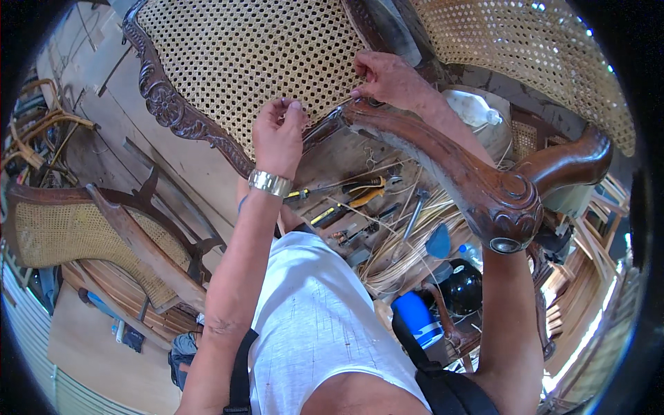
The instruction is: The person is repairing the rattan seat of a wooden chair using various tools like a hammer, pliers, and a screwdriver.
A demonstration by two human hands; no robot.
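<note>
Left hand [279, 138] and right hand [393, 81], apart, fingers curled at the cane panel [256, 55], upper centre; whether they grip a strand cannot be told. Pliers [370, 196] and cane strips [391, 257] lie on worn wooden boards [335, 160], a cane chair [52, 232] at left. Marks on the blue can [413, 312] are too small to read.

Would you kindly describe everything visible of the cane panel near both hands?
The tan cane panel looks taut, woven with small holes, inside a dark, carved wooden frame; its top runs out of view. The left hand is over its lower part, the right hand by its right edge; contact is unclear.
</note>
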